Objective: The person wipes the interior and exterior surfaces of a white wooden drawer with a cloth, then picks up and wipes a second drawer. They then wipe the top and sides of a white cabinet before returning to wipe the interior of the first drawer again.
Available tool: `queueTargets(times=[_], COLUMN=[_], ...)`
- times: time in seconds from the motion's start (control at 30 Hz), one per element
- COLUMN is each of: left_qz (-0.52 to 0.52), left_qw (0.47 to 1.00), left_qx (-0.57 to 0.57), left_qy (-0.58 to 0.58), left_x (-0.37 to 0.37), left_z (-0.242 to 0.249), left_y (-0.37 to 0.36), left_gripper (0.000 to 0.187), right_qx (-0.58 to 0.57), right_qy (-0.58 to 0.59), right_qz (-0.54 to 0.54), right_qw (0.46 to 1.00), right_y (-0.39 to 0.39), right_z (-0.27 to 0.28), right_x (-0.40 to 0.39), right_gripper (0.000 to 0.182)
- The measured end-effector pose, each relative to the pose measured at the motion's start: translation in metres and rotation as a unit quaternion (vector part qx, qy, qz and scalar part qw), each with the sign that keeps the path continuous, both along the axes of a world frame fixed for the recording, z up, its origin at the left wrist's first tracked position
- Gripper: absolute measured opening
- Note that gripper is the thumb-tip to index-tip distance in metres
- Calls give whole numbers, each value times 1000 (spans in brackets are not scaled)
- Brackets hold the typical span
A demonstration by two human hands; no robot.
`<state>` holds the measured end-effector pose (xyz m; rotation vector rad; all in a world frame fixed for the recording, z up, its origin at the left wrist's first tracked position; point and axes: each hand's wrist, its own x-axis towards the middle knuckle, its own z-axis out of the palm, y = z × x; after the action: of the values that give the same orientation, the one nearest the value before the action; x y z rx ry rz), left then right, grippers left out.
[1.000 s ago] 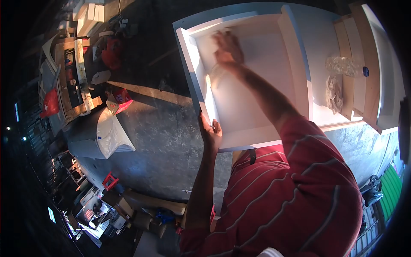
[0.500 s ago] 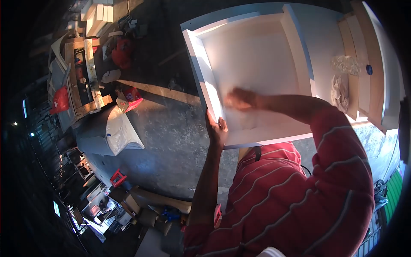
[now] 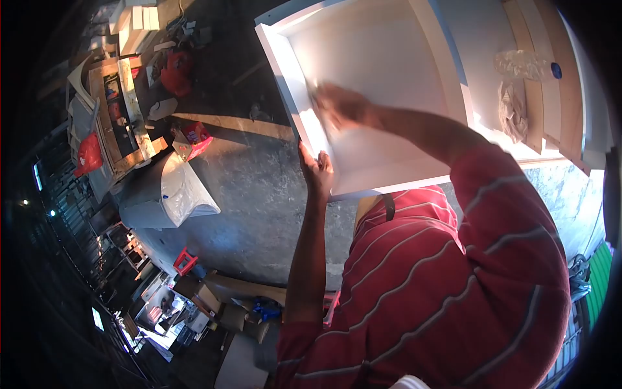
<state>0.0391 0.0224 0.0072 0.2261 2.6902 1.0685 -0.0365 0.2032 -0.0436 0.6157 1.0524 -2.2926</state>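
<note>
A white shallow panel with raised edges, like a box door or tray, lies in front of me. My left hand is closed around its left raised edge near the close corner, thumb and fingertips showing at the rim. Inside the recess, my right hand is against the inner side of the left edge, farther from me than the left hand. Motion smears its fingers, and whether something is under them cannot be made out.
Right of the panel lie a crumpled cloth and a clear plastic bottle with a blue cap, beside wooden strips. On the concrete floor at left are a white-covered piece, a red box and a wooden frame.
My right hand has moved away from me and left, along the inner edge. Panel and left hand appear higher in view, as the view has shifted; the left hand still grips the edge.
</note>
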Motion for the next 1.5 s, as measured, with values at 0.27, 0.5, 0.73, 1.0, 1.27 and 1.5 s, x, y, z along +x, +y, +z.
queueTargets(times=[0.27, 0.5, 0.73, 1.0, 1.27, 1.5], left_qz=[-12, -3, -114, -480, -512, -487], left_qw=[995, 996, 929, 850, 830, 851], left_qx=[92, 48, 16, -143, -213, -187], left_qy=[43, 76, 351, 165, 61, -59], left_x=[-4, -16, -3, 99, 85, 12], left_z=[-24, -44, 25, 50, 100, 224], left_y=[-11, -7, 42, 179, 151, 114], left_gripper=[59, 69, 63, 58, 27, 35], right_qx=[347, 688, 606, 365, -200, -152], right_qy=[570, 350, 170, -86, -43, 25], right_qz=[447, 430, -249, -534, -613, -549], right_qw=[596, 468, 736, 758, 763, 821], right_y=[25, 144, 142, 124, 137, 183], right_z=[-5, 11, 212, 149, 82, 195], right_x=[110, 162, 274, 465, 471, 373], right_gripper=[12, 8, 10, 26, 24, 22])
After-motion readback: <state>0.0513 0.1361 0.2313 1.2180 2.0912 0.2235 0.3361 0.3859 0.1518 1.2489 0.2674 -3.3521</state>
